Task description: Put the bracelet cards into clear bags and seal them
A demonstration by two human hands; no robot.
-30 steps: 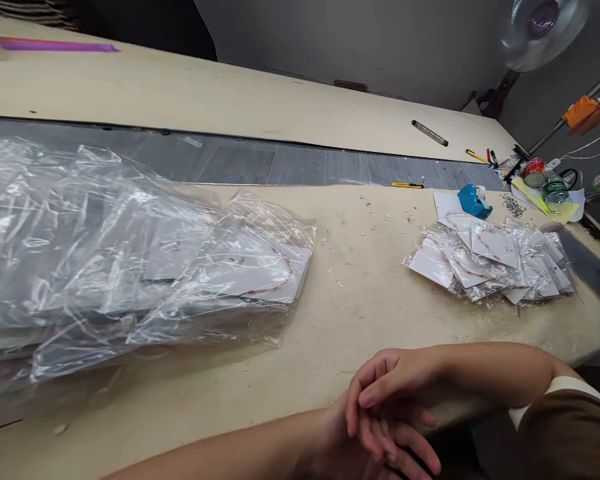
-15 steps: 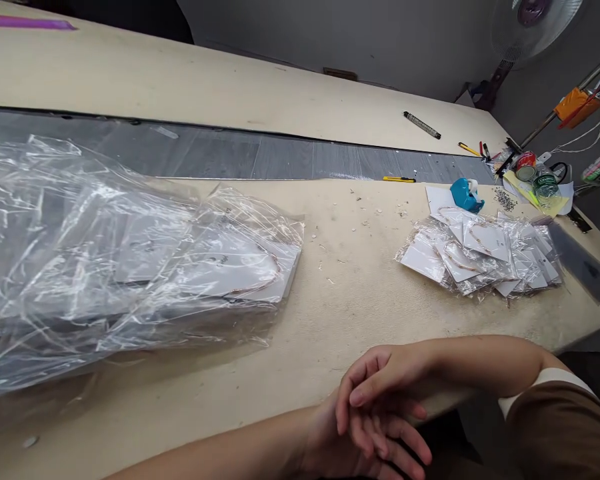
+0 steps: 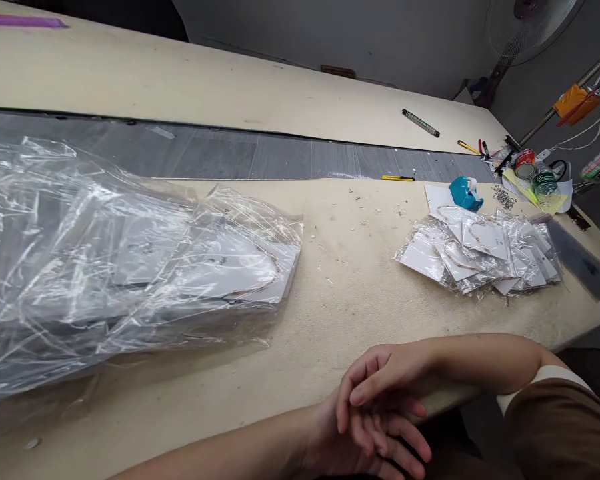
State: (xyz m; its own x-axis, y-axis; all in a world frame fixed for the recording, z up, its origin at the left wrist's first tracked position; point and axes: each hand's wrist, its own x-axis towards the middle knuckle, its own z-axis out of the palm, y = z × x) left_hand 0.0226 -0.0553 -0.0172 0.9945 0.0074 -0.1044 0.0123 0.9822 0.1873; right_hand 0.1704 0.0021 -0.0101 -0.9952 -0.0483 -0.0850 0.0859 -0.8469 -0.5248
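Observation:
My left hand [image 3: 327, 440] lies palm up at the front edge of the table, its fingers loosely spread and nothing in them. Across it rests my right hand [image 3: 397, 373], with curved fingers wrapped loosely over the left palm and thumb base. Part of the left hand is hidden beneath it. Up and to the left lies a large clear plastic bag [image 3: 145, 253] with white cards inside, and a thin beaded chain [image 3: 275, 260] shows on the front card. On the right, apart from both hands, is a heap of small bagged cards [image 3: 480, 257] with similar chains.
Behind the heap stand a teal tape dispenser [image 3: 465, 193], a red can [image 3: 525, 162] and a plastic bottle [image 3: 545, 183]. A yellow cutter [image 3: 398, 178] lies by the grey strip [image 3: 280, 157]. A dark patterned stick [image 3: 420, 123] lies farther back, near a fan [image 3: 520, 27]. Small scraps dot the table [image 3: 340, 313].
My hands hold the same pose, one over the other. The view has shifted very slightly; nothing on the table has visibly moved.

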